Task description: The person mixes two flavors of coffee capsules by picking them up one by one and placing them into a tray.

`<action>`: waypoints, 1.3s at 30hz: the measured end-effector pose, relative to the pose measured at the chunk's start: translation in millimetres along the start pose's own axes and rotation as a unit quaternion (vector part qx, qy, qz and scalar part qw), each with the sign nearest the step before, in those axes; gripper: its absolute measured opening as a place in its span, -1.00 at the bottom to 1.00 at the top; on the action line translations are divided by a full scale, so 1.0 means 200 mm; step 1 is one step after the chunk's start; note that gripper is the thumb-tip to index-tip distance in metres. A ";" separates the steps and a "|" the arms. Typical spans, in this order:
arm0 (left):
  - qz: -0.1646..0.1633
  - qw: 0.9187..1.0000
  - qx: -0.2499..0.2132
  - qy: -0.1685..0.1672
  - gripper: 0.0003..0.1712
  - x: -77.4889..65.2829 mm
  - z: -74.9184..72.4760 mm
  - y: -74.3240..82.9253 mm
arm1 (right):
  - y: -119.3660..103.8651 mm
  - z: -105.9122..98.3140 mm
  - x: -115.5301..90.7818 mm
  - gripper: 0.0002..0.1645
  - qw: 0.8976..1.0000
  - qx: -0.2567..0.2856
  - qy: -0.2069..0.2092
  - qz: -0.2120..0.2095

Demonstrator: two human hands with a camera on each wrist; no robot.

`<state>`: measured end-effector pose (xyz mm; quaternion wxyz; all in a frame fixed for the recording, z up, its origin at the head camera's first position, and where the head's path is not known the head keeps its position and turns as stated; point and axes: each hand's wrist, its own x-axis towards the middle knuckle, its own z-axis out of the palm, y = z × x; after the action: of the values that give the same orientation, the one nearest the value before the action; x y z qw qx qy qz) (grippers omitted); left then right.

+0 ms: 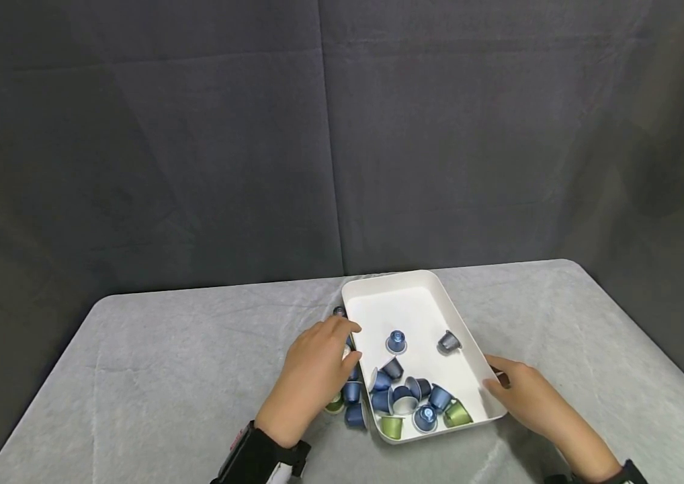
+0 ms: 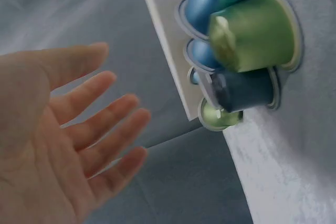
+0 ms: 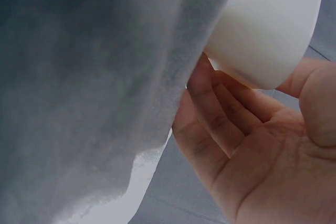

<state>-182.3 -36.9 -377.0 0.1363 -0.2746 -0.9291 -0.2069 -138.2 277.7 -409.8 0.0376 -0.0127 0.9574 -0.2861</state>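
From where I stand, I can read no words, numbers or brands anywhere: none on the white tray [image 1: 399,306], the pods [image 1: 397,341] in and beside it, the desk [image 1: 173,370] or the black wristband [image 1: 255,454]. Any marks on the pods are too small to make out.

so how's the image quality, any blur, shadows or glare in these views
Head view: fairly clear, with a soft shadow on the grey cloth by the right hand; left wrist view: bluish and soft, with a pale highlight on the larger green capsule; right wrist view: the cloth is dark and blurry, with a washed-out bright patch at lower left.
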 end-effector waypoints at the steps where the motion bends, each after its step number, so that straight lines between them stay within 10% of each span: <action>1: -0.004 1.000 -0.001 -0.007 -0.65 -0.01 -0.01 0.00 | 0.00 0.00 0.00 -0.49 1.000 0.000 0.000 0.001; 21: -0.074 0.983 -0.014 -0.166 -0.66 -0.09 -0.08 -0.01 | 0.00 -0.01 0.00 -0.47 1.000 0.002 -0.005 0.006; 39: -0.089 0.978 0.013 -0.188 -0.75 -0.12 -0.08 -0.01 | 0.00 -0.01 0.00 -0.46 1.000 0.005 -0.002 0.015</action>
<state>-161.1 -56.1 -373.1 -0.0558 -0.2234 -0.9614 -0.1503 -137.8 279.8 -407.7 0.0439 0.0009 0.9558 -0.2907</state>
